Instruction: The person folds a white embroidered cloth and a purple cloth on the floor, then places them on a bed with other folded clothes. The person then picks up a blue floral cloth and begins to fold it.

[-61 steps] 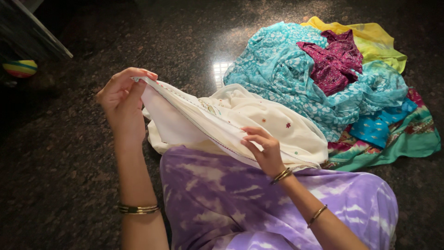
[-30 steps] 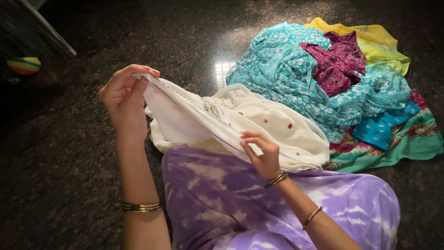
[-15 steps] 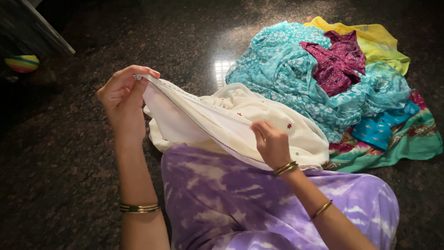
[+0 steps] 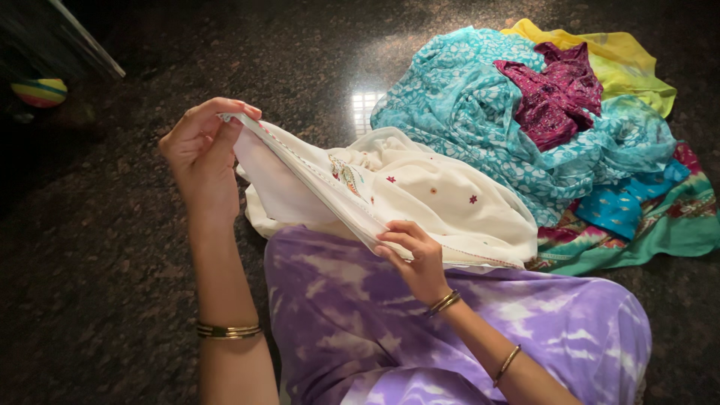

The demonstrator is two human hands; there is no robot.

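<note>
A cream cloth (image 4: 420, 191) with small red and orange embroidered dots lies across my lap, over purple tie-dye trousers (image 4: 420, 337). My left hand (image 4: 201, 154) is raised and pinches one corner of the cloth's stitched edge. My right hand (image 4: 414, 255) grips the same edge lower down, so the border is stretched taut between the two hands. Gold bangles sit on both wrists.
A heap of clothes lies on the dark speckled stone floor (image 4: 90, 285) at the right: a turquoise printed fabric (image 4: 480, 112), a maroon garment (image 4: 551, 94), a yellow cloth (image 4: 615, 56) and a green-bordered one (image 4: 645, 240). A striped ball (image 4: 39, 91) rests at far left.
My right hand shifted up along the cloth's edge and back down, re-gripping it. My left hand has kept hold of its corner, hardly moving.
</note>
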